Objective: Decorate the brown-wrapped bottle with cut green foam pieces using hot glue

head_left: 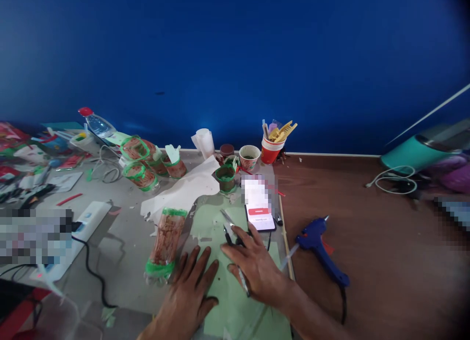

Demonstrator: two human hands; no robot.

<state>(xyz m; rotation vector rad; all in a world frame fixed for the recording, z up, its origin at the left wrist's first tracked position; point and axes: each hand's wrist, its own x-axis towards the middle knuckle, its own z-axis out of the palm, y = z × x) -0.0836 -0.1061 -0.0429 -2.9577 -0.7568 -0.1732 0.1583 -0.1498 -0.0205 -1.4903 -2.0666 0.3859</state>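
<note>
My left hand lies flat with fingers spread on green paper, beside a brown clear-wrapped tube with green bands at both ends. Over a pen and a pair of scissors rests my right hand, its fingers stretched apart. The pen passes beneath the index finger and thumb, and the scissors' black handles are partly hidden by the fingers. Just beyond the right fingertips lies a phone with a lit screen.
A blue glue gun lies right on the brown tabletop. Behind are a torn white sheet, small brown-green pots, a patterned cup and a red cup of tools. A power strip and cables lie left.
</note>
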